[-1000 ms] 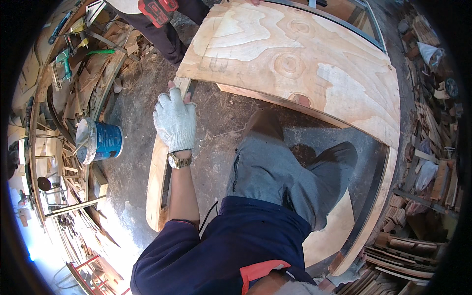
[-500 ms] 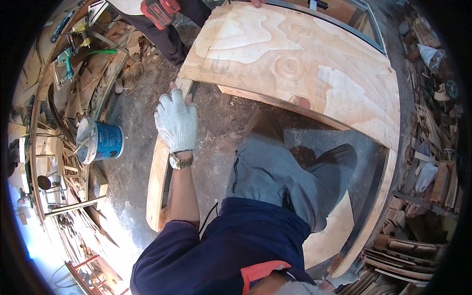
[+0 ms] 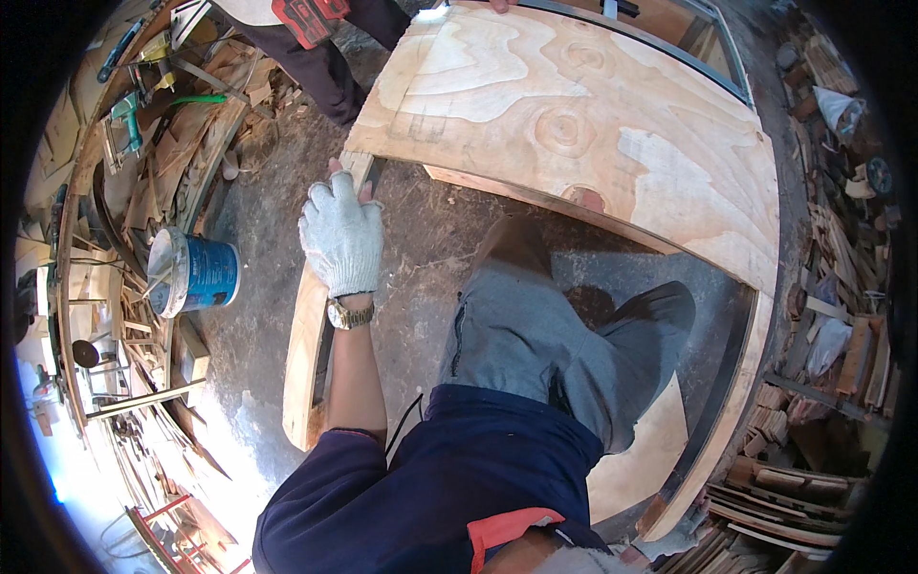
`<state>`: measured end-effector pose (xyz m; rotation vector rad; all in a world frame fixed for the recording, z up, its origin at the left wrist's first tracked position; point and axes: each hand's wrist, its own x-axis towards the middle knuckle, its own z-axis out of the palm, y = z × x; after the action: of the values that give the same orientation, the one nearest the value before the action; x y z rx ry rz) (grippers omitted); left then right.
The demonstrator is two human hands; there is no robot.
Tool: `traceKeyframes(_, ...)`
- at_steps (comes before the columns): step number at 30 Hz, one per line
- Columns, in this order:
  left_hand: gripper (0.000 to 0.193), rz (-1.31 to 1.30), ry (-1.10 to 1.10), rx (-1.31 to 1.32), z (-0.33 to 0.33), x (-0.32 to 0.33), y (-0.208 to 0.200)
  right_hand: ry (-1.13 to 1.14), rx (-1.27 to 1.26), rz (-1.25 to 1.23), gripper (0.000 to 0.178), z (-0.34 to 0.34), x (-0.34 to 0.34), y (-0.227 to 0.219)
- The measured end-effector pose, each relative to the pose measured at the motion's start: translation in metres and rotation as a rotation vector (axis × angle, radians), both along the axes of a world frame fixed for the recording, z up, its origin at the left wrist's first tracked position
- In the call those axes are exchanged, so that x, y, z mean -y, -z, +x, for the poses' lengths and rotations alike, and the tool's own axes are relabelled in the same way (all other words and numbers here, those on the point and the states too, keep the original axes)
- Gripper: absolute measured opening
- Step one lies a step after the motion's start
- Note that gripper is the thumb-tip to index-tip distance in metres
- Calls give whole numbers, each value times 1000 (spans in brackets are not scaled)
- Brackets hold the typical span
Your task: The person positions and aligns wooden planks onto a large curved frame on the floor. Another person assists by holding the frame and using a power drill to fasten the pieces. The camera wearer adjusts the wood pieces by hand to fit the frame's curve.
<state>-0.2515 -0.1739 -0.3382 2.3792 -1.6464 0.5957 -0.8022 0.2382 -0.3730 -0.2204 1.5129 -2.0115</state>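
My left hand (image 3: 341, 239), in a pale knitted glove with bare fingertips and a watch at the wrist, is closed over the left wooden beam (image 3: 304, 359). At the bottom right, the partly hidden glove of my right hand (image 3: 677, 539) shows around the near end of the right wooden beam (image 3: 719, 435), with fingertips on its outer side. A plywood sheet (image 3: 574, 120) lies across the far part of the frame, between the two beams. A co-worker's hand (image 3: 499, 5) touches its far edge.
Beside the sheet stands a co-worker in dark trousers (image 3: 325, 72), with a red and black power tool (image 3: 308, 19). A blue bucket (image 3: 210, 275) is on the floor at left. Wood scraps (image 3: 765, 507) and tools line both sides. My knees are between the beams.
The co-worker's red and black tool has shifted slightly up and left. A bright spot of light now falls on the sheet's far left corner. My hands stay almost still.
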Motion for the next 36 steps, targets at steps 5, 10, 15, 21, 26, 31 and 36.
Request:
traceKeyframes(5,53,36,-28,-2,0,1,1,-116,-54,-40,70,-19,-21,14)
traceKeyframes(10,53,37,-29,5,-1,1,0,-49,-478,291,77,-2,-21,19)
traceKeyframes(15,51,42,-33,15,-1,2,0,-54,-356,228,76,-18,-29,23)
traceKeyframes(21,52,8,-19,-36,-1,1,-2,-474,-955,821,71,-35,-29,20)
traceKeyframes(26,51,13,-40,-56,2,1,-1,-390,-428,349,52,-58,45,-19)
traceKeyframes(31,53,74,-23,-164,10,-3,-5,-463,-230,93,55,-90,176,-44)
traceKeyframes(36,48,156,34,-259,29,9,-18,-564,-253,52,65,-91,322,-48)
